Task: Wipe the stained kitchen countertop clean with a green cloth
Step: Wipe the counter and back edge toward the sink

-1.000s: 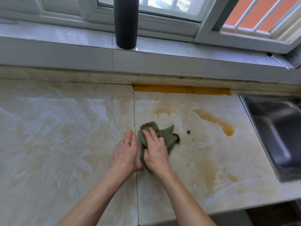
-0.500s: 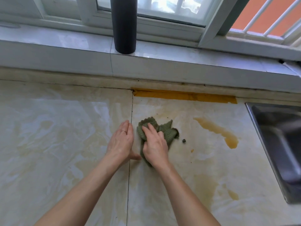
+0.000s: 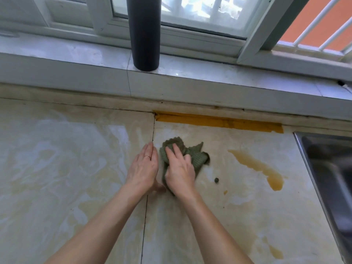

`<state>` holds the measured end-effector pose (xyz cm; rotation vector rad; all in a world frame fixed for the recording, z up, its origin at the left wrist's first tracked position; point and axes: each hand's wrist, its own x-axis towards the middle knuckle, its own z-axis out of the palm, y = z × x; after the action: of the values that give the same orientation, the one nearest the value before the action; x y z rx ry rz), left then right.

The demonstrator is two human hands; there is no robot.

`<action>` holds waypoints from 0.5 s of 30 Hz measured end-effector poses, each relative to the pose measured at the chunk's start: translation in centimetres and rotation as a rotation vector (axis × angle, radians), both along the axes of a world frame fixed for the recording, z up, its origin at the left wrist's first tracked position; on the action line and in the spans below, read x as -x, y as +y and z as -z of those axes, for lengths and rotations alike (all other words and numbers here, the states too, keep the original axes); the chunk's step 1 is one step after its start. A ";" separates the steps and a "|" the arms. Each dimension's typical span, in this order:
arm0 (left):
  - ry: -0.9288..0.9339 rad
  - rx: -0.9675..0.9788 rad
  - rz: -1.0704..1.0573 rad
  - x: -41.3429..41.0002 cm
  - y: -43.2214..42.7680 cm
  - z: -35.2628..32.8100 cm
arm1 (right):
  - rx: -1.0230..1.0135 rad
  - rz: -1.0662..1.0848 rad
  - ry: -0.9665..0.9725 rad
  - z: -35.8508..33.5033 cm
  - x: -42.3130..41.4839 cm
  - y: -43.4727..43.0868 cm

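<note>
The crumpled green knitted cloth [image 3: 198, 158] is pinned to the pale marbled stone tabletop [image 3: 57, 168], just right of the dark seam [image 3: 152, 134] between two slabs. It is covered by the right hand [image 3: 180, 168], which is laid flat on it with the fingers stretched forward rather than clenched round it. That posture is judged to suit rubbing, since a flat palm spreads the pressure.

The left hand [image 3: 143, 168] is spread, released and holding nothing, on bare tabletop just beside the cloth. It is probably placed there as a brace. Whether its thumb touches the cloth's near edge cannot be told.

A long amber-brown streak of spilled liquid [image 3: 257, 166] is seen between the cloth and the stainless steel sink [image 3: 327, 168], apart from both. A small dark crumb [image 3: 216, 180] lies near the cloth. With that streak untouched, much of the wiping is judged to remain, and a sweep to the right is called for. The liquid could be smeared rather than lifted if the cloth is not turned.

The strip of yellow tape [image 3: 219, 121] along the back edge appears to cover a joint. The tall black cylinder [image 3: 145, 35] is stood on the white windowsill [image 3: 228, 77], out of the wiping path.
</note>
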<state>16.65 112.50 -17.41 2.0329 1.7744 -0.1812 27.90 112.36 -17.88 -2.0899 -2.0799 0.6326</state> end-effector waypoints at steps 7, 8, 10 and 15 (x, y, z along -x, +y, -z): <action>0.060 0.054 0.012 -0.1 0.1 -0.2 | 0.009 0.072 0.005 -0.1 -1.2 5.4; 0.063 0.055 0.006 -0.2 0.1 -0.2 | 0.018 0.110 -0.003 -0.2 -1.5 5.7; 0.063 0.059 -0.001 -0.2 0.2 -0.1 | 0.033 0.109 -0.019 -0.7 -0.4 5.6; 0.064 0.064 -0.003 -0.2 0.5 0.1 | 0.029 -0.059 0.021 -0.3 2.5 6.5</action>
<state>16.87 113.01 -17.48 1.9995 1.7867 -0.3021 25.44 118.88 -17.58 -2.0343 -2.1409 0.6933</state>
